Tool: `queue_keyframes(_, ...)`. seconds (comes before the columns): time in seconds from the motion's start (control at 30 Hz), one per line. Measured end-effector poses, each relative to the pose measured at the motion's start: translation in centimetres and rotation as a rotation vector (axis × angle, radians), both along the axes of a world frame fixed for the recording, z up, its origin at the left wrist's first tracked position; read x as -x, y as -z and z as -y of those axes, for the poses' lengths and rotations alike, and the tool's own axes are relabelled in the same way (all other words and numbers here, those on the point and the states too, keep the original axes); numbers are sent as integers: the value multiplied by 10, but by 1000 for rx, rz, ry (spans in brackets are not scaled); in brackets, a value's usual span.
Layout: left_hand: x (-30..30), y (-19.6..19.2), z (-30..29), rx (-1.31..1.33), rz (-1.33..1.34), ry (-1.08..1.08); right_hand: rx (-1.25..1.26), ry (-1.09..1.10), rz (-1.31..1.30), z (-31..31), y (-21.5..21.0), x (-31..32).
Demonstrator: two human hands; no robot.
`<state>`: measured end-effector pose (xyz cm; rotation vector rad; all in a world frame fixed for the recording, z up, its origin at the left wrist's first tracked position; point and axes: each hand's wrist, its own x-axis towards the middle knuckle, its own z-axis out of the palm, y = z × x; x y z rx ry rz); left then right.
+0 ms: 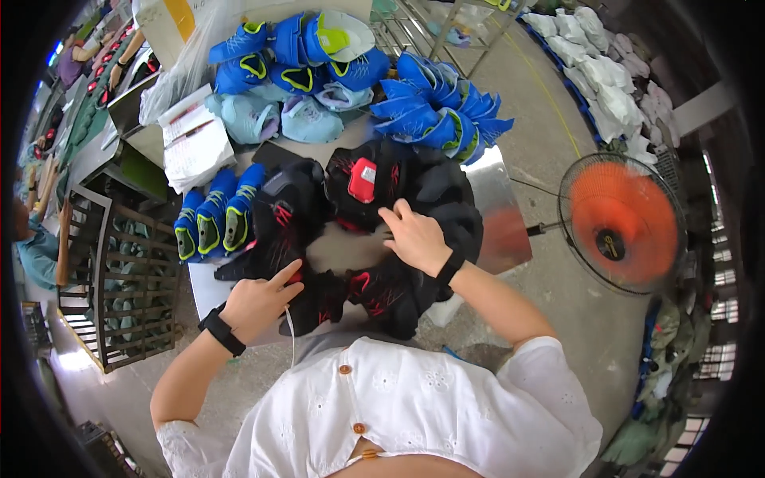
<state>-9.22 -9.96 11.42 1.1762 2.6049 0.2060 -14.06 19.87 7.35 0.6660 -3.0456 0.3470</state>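
Hands (253, 308) (422, 241) flank bare tabletop (341, 252) amid black uppers (301, 195), fingers (284, 276) half-spread, any hold unclear.

black uppers (320, 298): partly behind left hand (256, 307); fan blades (610, 207): blurred; papers (201, 161): text too small

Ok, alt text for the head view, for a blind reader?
A person's left hand and right hand are over black shoe uppers ringed on a table, a small red object among them. Blue uppers are heaped beyond; an orange fan is at right.
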Motion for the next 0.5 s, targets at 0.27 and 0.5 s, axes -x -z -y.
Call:
queue_keyframes(0.27,91,-26,-60,106,-58,-49,194,-128,113,26,54,89)
queue_keyframes(0.5,152,21,-143,57,-221,298,1396,363,905,1,51,170)
